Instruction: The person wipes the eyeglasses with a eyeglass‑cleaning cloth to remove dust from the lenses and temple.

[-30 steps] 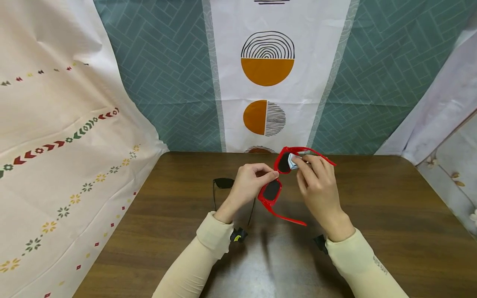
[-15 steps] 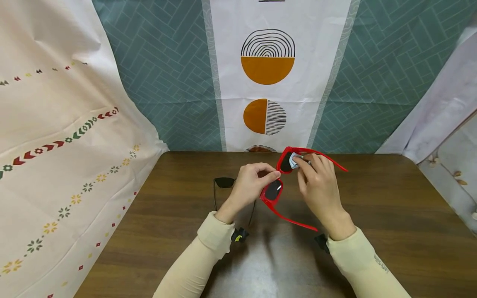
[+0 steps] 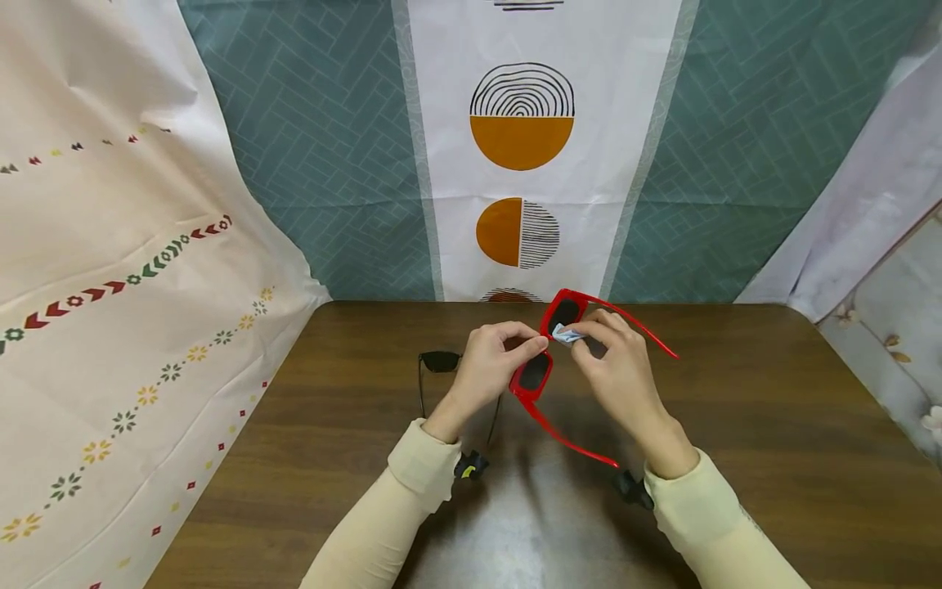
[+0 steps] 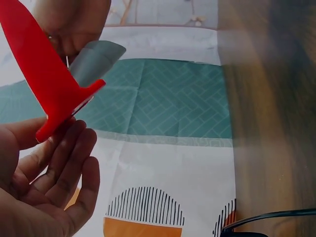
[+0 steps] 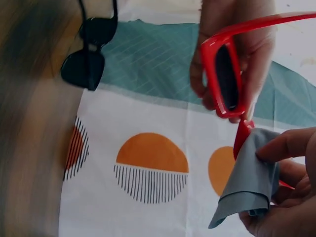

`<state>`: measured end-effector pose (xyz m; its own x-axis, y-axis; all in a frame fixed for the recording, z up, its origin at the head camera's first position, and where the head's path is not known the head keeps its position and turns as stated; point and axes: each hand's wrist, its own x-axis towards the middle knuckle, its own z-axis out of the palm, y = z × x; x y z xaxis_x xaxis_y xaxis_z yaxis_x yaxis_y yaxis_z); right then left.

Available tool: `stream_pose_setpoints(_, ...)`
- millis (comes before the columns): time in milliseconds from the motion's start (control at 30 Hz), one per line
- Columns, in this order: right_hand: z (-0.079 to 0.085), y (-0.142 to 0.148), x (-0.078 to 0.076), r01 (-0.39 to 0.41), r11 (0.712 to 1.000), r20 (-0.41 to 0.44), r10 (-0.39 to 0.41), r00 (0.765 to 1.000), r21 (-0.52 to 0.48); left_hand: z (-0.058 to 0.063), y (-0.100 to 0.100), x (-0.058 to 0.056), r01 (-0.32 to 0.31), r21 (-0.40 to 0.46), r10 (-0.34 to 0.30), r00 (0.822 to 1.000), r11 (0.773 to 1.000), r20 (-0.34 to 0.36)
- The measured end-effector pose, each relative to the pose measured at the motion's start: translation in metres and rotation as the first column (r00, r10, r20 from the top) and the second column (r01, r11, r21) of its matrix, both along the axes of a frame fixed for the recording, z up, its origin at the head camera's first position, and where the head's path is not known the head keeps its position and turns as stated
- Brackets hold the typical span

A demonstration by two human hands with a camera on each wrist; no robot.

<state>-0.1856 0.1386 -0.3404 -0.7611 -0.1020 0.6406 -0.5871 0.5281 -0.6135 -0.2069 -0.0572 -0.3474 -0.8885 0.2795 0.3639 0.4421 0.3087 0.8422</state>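
Observation:
Red-framed sunglasses [image 3: 533, 373] with dark lenses are held up over the table, both temples unfolded and reaching to the right. My left hand [image 3: 491, 368] pinches them at the bridge between thumb and fingers. In my right hand [image 3: 622, 368] is a folded cleaning cloth [image 5: 253, 170], light blue in the head view and grey in the wrist views. The cloth lies against the upper lens [image 3: 565, 314] at its inner end, close to the bridge. In the right wrist view the cloth covers most of that lens.
Black sunglasses [image 3: 441, 361] stand on the brown table [image 3: 331, 458] behind my left hand, partly hidden by it. A patterned cloth backdrop [image 3: 331, 164] hangs along the table's far edge, with a cream curtain [image 3: 147, 286] at the left.
My right hand has drawn the cloth across the upper lens toward the bridge, down and left. The red sunglasses have tilted a little; the left hand keeps its pinch at the bridge.

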Motion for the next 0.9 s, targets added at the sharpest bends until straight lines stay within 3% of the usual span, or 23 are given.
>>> stream_pose_setpoints(100, 0.001, 0.000, 0.002, 0.002, 1.000, 0.090, -0.001, 0.996, -0.005, -0.002, 0.001, 0.000, 0.015, -0.016, -0.015, 1.000, 1.000, 0.015)
stream_pose_setpoints(167, 0.000, -0.001, 0.003, -0.006, 1.000, 0.101, 0.007, 0.995, -0.006, -0.002, 0.001, 0.001, 0.026, -0.025, -0.026, 0.999, 0.999, 0.027)
stream_pose_setpoints(467, -0.005, -0.007, 0.001, -0.021, 0.995, -0.010, 0.022, 1.000, 0.098, 0.001, -0.002, -0.002, 0.008, -0.081, -0.001, 0.996, 0.997, 0.089)
stream_pose_setpoints(567, -0.004, -0.006, 0.001, -0.086, 0.991, -0.010, 0.087, 0.996, 0.100, 0.000, -0.003, -0.003, -0.009, -0.049, 0.015, 0.992, 0.999, 0.127)
stream_pose_setpoints(700, 0.000, 0.000, 0.002, -0.172, 0.985, -0.037, 0.171, 0.985, -0.024, -0.001, -0.004, -0.004, -0.038, 0.046, 0.030, 0.986, 0.998, 0.163)
stream_pose_setpoints(800, 0.004, 0.003, 0.004, -0.146, 0.985, -0.113, 0.135, 0.984, -0.088, -0.001, -0.004, -0.004, -0.067, 0.135, 0.042, 0.983, 0.989, 0.180)
stream_pose_setpoints(900, 0.005, 0.003, 0.005, -0.098, 0.995, -0.175, 0.090, 0.980, -0.036, -0.002, -0.005, -0.005, -0.104, 0.200, 0.067, 0.981, 0.974, 0.184)
